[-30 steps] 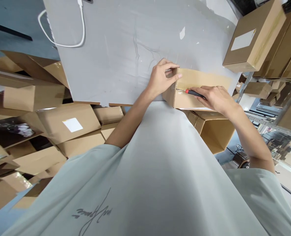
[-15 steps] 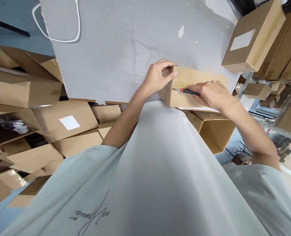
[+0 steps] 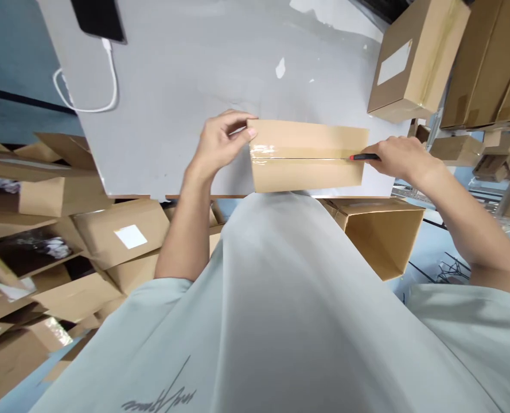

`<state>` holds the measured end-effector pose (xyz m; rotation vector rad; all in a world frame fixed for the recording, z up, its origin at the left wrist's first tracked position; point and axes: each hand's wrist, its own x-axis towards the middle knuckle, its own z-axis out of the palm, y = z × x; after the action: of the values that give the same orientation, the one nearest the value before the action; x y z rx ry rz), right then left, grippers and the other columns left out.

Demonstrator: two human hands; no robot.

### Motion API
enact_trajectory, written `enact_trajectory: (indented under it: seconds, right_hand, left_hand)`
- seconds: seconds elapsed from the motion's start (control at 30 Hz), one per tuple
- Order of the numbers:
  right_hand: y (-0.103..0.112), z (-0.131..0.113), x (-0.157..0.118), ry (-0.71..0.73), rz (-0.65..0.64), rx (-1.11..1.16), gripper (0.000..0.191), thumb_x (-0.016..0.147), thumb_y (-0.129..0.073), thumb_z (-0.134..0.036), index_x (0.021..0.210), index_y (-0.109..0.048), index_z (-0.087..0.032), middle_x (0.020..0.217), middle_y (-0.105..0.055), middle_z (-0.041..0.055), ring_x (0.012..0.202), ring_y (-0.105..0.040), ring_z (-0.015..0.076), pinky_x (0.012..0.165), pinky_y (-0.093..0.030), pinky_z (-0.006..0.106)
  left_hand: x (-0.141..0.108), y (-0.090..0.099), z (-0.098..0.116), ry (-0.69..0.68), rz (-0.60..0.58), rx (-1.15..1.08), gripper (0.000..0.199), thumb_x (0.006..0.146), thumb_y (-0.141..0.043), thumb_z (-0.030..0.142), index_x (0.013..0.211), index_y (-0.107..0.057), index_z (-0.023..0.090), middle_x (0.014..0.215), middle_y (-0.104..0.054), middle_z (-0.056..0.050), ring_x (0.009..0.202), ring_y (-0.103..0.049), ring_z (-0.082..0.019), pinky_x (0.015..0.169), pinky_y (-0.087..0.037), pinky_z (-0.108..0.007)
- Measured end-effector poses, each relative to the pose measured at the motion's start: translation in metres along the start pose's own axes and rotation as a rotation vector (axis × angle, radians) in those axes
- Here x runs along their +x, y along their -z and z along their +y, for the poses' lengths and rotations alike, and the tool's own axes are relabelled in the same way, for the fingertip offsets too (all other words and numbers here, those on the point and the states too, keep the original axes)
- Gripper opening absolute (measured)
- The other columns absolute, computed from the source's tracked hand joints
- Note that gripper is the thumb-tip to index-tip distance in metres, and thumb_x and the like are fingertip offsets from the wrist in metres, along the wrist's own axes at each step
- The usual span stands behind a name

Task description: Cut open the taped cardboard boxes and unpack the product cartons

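Observation:
A long cardboard box [image 3: 302, 137] lies at the table's near edge, with clear tape along its middle seam. A dark line runs through the tape from the left end toward the right. My left hand [image 3: 222, 140] grips the box's left end, thumb on the top face and fingers behind the far corner. In my right hand [image 3: 403, 158] is a black and red utility knife [image 3: 364, 156]. Its red tip meets the seam near the box's right end; the blade itself is too small to make out.
A grey table [image 3: 172, 74] bears a phone [image 3: 100, 20] on a white cable [image 3: 112, 86] and a labelled carton [image 3: 413, 63] at right. An open carton [image 3: 379, 235] stands below the near edge. Several cartons [image 3: 121, 229] are piled at left; shelves with boxes stand at right.
My right hand has drawn the utility knife rightward along the seam, from near the box's left end to near its right end. The left hand still grips the left end. The view has shifted.

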<state>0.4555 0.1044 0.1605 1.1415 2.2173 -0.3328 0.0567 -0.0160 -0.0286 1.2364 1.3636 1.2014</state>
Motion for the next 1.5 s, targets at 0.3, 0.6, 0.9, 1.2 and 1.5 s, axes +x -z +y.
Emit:
enact_trajectory:
  seconds: [0.3,0.6,0.9,1.2,1.5]
  right_hand:
    - [-0.048,0.091,-0.031,-0.054,0.054,0.152,0.040,0.109,-0.067,-0.031,0.143,-0.085,-0.043,0.105,-0.087,0.0043,0.096,-0.077,0.0318,0.082,-0.051,0.041]
    - [-0.195,0.115,0.041,-0.230,0.465,1.214,0.044,0.102,-0.074,-0.061,0.112,-0.079,-0.019,0.082,-0.075,0.0041,0.071,-0.071,0.0206,0.072,-0.062,0.036]
    - [-0.295,-0.004,0.127,-0.522,0.446,1.648,0.034,0.103,-0.067,-0.057,0.101,-0.063,-0.023,0.100,-0.082,0.0144,0.093,-0.075,0.0279,0.084,-0.065,0.043]
    - [-0.280,-0.042,0.126,-0.396,0.544,1.615,0.051,0.101,-0.059,-0.070,0.110,-0.071,-0.021,0.112,-0.083,0.0133,0.114,-0.074,0.0302,0.105,-0.063,0.045]
    - [-0.189,-0.020,0.012,-0.472,0.852,1.020,0.062,0.116,-0.041,-0.058,0.154,-0.068,-0.018,0.136,-0.080,0.0201,0.128,-0.077,0.0346,0.110,-0.061,0.050]
  left_hand:
    - [-0.001,0.004,0.013,0.191,0.051,0.098,0.076,0.074,-0.093,0.093,0.123,-0.086,0.035,0.121,-0.087,0.005,0.114,-0.079,-0.027,0.120,-0.062,-0.072]
    - [-0.009,0.000,0.014,0.209,0.324,0.330,0.096,0.064,-0.093,0.099,0.125,-0.082,0.026,0.131,-0.079,-0.004,0.109,-0.081,-0.026,0.104,-0.072,-0.055]
    - [-0.056,-0.056,0.007,0.261,0.507,0.447,0.076,0.097,-0.075,0.085,0.135,-0.078,0.019,0.136,-0.081,-0.017,0.121,-0.081,-0.031,0.106,-0.069,-0.044]
    - [-0.071,-0.035,-0.010,0.222,0.754,0.489,0.052,0.105,-0.078,0.063,0.131,-0.078,0.018,0.133,-0.075,-0.015,0.112,-0.078,-0.025,0.102,-0.067,-0.037]
    - [-0.042,-0.057,-0.042,0.369,0.527,0.332,0.048,0.113,-0.061,0.064,0.108,-0.079,0.020,0.119,-0.082,-0.010,0.117,-0.075,-0.025,0.103,-0.060,-0.036]
